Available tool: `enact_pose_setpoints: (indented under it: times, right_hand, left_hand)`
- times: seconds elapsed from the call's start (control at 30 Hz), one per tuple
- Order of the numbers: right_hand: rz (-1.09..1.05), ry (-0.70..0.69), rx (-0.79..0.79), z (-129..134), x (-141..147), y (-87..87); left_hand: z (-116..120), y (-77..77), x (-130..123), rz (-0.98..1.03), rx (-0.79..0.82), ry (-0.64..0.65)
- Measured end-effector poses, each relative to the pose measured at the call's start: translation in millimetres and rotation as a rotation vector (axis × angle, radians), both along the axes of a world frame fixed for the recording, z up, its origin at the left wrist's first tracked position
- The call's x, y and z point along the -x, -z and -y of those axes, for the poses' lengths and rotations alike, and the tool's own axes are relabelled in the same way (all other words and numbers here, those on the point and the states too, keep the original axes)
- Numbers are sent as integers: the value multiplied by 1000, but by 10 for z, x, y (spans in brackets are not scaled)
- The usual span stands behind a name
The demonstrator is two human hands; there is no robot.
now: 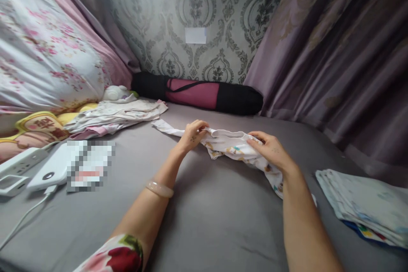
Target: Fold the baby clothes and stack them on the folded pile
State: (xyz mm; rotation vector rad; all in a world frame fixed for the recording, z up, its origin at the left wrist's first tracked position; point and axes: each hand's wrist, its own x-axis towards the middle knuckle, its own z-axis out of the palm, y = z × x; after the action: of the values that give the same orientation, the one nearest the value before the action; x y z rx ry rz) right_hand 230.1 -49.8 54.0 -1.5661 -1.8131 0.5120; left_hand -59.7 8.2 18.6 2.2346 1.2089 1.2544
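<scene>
A small white long-sleeved shirt [236, 149] with a colourful print is held up by its neckline, over the grey bed sheet [204, 221]. My left hand [193, 134] pinches it at the left shoulder, beside the neck opening. At the other side of the neckline my right hand [270, 148] grips the right shoulder between thumb and fingers. One sleeve stretches out to the left past my left hand; the other hangs down on the right, partly hidden behind my right forearm.
To the right lies a stack of folded clothes [366, 204]. More light clothes [117, 112] are piled at the left, near a power bank [59, 165] with its cable and a power strip [22, 163]. A black and pink long bag [197, 93] lies along the wall.
</scene>
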Motion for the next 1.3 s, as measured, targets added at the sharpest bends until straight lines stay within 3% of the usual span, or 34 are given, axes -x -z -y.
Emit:
enact_pose_setpoints:
  times: [0.17, 0.37, 0.5, 0.63, 0.8, 1.03, 1.17, 1.3]
  right_hand:
    - [1, -32, -36, -83, -36, 72]
    - [-2, -110, 25, -15, 28, 50]
    - [52, -145, 23, 1, 98, -14]
    - [70, -181, -21, 11, 153, -178]
    - [10, -216, -31, 148, 181, -509]
    - [-97, -244, 83, 376, 92, -1056]
    - [-102, -246, 69, 470, 84, -1373]
    - [-69, -258, 43, 482, 127, -1623]
  left_hand:
    - [-24, -6, 15, 48, -7, 10]
    - [-54, 76, -103, 128, 35, -176]
    - [-54, -25, -112, 151, 84, -272]
    - [3, -283, -38, 175, 100, -287]
    - [200, -637, 93, 167, 48, -239]
    - [460, -1275, 372, -48, -107, -11]
    - [605, -1688, 497, -140, -93, 129]
    - [627, -1942, 559, -158, -76, 163]
